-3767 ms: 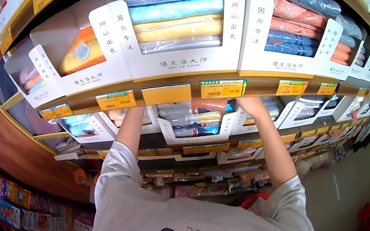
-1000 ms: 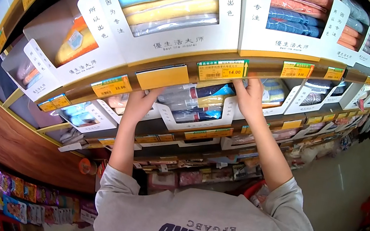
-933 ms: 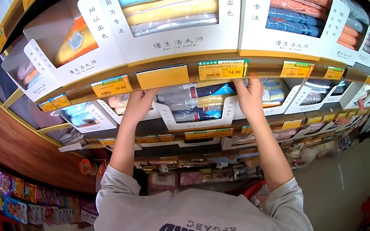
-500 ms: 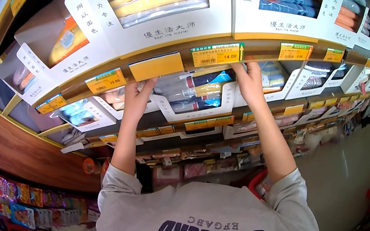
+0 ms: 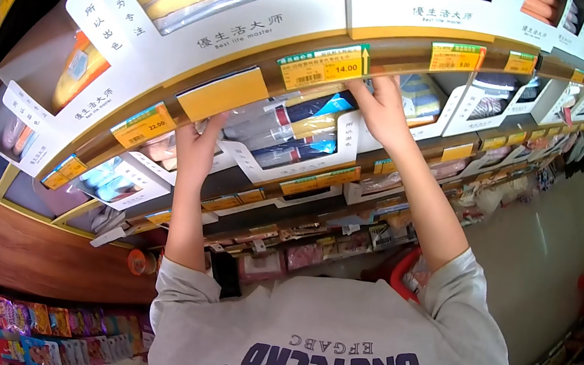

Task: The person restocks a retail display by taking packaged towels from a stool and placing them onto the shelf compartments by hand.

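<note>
Both my arms reach forward to a white cardboard display box (image 5: 348, 134) on a shelf below the upper price rail. Inside lie plastic-wrapped folded textiles (image 5: 289, 131) in grey, navy and yellow, possibly towels. My left hand (image 5: 196, 152) is at the box's left side, thumb toward the box, fingertips hidden beneath a blank yellow card (image 5: 223, 94). At the far right corner, my right hand (image 5: 384, 111) has its thumb on the box side and its fingers outside. Both hands appear closed on the side walls, though the contact is partly hidden.
Above stand larger white boxes (image 5: 232, 35) of folded textiles. Price tags (image 5: 325, 68) line the shelf rail (image 5: 398, 67) over my hands. Lower shelves hold more packaged goods. A red basket (image 5: 399, 270) stands by my right arm, and hanging snack packets (image 5: 39, 354) are at lower left.
The view has shifted, so shelves and hands appear further left and slightly higher. Both hands keep nearly the same places beside the box.
</note>
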